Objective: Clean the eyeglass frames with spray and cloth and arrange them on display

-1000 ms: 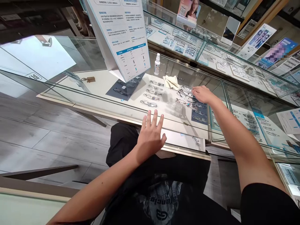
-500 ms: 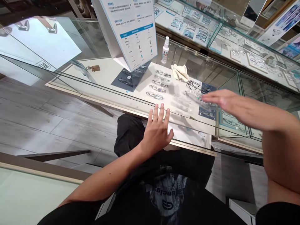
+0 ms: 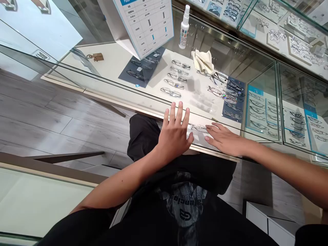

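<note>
My left hand (image 3: 174, 133) lies flat on the front edge of the glass counter (image 3: 123, 97), fingers spread and holding nothing. To its right, my right hand (image 3: 224, 138) rests palm down near the same edge, its fingers stretched out and apart. Eyeglasses (image 3: 199, 127) show between the two hands, close to my right fingertips. Beyond them, two pairs of glasses, one dark-framed (image 3: 225, 82) and one thin-framed (image 3: 222, 94), sit by a cream cloth (image 3: 203, 62). Past my left fingertips, several eyeglasses (image 3: 175, 83) stand in a column inside the case.
A white spray bottle (image 3: 183, 30) stands at the back, right of a tall printed sign (image 3: 148, 25). Dark blue display mats (image 3: 143, 68) bear more frames, and a brown key tag (image 3: 97, 57) lies at the left. Further glass cases (image 3: 278, 102) continue on the right.
My right hand has come down from above the glasses on the right to the counter's front edge. My left hand stays in place. The view has tilted slightly downward.
</note>
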Available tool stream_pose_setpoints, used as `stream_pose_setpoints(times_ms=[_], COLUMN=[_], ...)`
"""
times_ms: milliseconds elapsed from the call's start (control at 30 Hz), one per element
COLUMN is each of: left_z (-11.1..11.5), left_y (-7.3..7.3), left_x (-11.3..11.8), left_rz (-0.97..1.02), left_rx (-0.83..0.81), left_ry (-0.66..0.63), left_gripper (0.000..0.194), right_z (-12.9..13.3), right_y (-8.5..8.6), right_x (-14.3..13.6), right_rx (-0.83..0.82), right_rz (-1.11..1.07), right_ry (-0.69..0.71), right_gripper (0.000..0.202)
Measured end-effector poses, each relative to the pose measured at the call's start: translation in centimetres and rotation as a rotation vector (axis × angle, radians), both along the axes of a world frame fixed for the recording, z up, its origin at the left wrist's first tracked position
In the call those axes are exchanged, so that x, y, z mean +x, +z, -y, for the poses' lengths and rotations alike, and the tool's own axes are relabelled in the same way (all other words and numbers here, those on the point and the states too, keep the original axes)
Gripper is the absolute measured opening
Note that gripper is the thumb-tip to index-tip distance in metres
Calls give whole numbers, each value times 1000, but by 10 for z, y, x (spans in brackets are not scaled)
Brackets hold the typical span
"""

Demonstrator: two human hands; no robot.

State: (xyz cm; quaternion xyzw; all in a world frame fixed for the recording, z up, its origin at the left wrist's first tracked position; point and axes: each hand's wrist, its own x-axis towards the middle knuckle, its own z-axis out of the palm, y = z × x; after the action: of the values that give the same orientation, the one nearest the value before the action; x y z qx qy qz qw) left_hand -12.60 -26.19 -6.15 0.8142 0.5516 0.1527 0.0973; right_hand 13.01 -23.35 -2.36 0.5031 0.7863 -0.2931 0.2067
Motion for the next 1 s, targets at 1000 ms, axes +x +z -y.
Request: stream_pose_setpoints(times_ms=[1000], left_z=[-1], left_y=[0], left_x=[1], left_rz=[-16], left_rx=[-46], left_ry=[-2], left_gripper=[95], right_z=[-217], right_y=[-178], right_x=[-47], right_rx=[825], right_rz=[45], right_ry=[-256], right_gripper=[86])
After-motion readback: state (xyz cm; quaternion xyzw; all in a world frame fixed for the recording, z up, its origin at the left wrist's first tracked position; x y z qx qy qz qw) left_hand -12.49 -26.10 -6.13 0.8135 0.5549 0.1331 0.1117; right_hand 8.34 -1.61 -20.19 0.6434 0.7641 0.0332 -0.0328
